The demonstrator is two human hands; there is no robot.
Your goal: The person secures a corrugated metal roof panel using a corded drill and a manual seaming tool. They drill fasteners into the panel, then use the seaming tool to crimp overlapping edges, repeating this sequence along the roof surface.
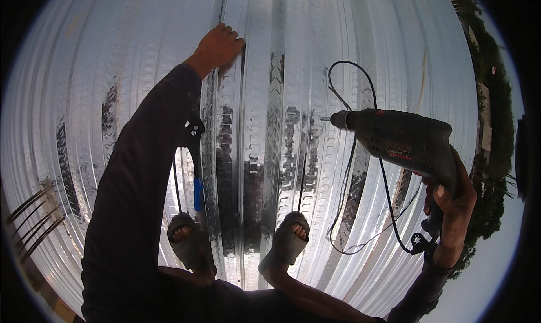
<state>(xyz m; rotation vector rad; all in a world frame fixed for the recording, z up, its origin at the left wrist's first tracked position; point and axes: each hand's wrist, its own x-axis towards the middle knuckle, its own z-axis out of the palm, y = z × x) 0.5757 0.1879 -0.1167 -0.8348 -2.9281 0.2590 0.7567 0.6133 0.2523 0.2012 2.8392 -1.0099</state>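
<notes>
A dark power drill (403,137) is in my right hand (455,207), which wraps round its pistol grip. Its chuck holds a short metal bit (326,119) that points left, level and raised over the ribbed metal sheets (315,36). From the grip a black cable (393,210) loops across the sheets. My left hand (220,46) rests far forward on a rib, its fingers curled down; whatever they hold, if anything, is hidden. Beside my left forearm lies a hand tool with a black metal head and a blue handle (198,194), partly covered by the sleeve.
My sandalled feet (190,243) stand apart on the sheets, which bear dark smudges and reflections. Several thin rods (35,224) stick out at the left edge. Past the sheets' right edge are trees (490,205) and sky.
</notes>
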